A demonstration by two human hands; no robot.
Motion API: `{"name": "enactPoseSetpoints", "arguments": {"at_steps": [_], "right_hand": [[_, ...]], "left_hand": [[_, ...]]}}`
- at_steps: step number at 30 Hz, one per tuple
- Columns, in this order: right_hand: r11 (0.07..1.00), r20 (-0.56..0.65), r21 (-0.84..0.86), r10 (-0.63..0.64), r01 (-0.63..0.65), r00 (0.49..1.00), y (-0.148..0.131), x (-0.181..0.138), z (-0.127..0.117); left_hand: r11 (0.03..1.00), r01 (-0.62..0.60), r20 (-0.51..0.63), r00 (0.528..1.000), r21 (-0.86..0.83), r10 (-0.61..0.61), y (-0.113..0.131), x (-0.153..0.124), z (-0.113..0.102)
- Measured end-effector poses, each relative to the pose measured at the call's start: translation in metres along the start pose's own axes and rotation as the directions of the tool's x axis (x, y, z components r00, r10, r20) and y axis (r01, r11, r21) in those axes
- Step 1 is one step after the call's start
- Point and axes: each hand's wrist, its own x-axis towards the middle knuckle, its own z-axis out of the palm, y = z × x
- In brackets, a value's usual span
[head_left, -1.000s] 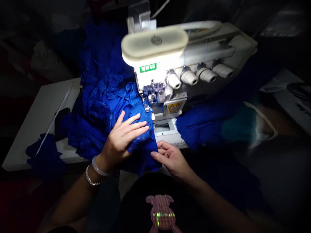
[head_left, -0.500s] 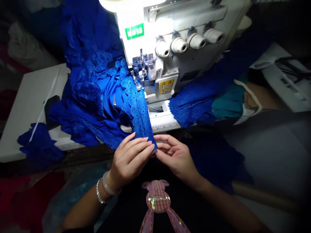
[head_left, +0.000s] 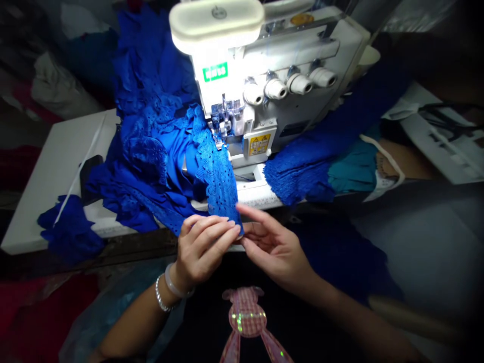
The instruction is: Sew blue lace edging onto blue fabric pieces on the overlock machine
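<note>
A strip of blue lace trim runs from under the presser foot of an overlock sewing machine toward me. My left hand is closed on its near end, fingers lying over the top; the thumb is hidden. At the right edge of this end is my right hand. Its index finger stretches along the lace edge, while the thumb and a curled finger meet the corner. How firmly they pinch cannot be made out. Bunched blue fabric with lace lies left of the needle area.
A lit lamp hangs over the machine head. Right of the needle plate lies a stack of blue lace pieces, beside teal fabric. A blue scrap hangs over the white table's front edge at left.
My right index finger has straightened and moved up along the lace edge, away from the thumb. My left hand keeps its hold. The whole view has shifted slightly, showing more of the lamp.
</note>
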Motion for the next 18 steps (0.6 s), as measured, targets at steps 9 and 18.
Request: {"name": "enactPoseSetpoints", "arguments": {"at_steps": [9,18], "right_hand": [[0.62,0.161,-0.53,-0.596,0.579,0.786,0.004,0.021,-0.004],[0.542,0.118,-0.692,-0.566,0.476,0.816,0.019,0.006,-0.009]], "left_hand": [[0.999,0.009,-0.039,0.999,-0.053,-0.011,-0.052,0.037,0.023],[0.976,-0.055,0.078,0.996,0.21,0.039,-0.083,0.057,0.006]]}}
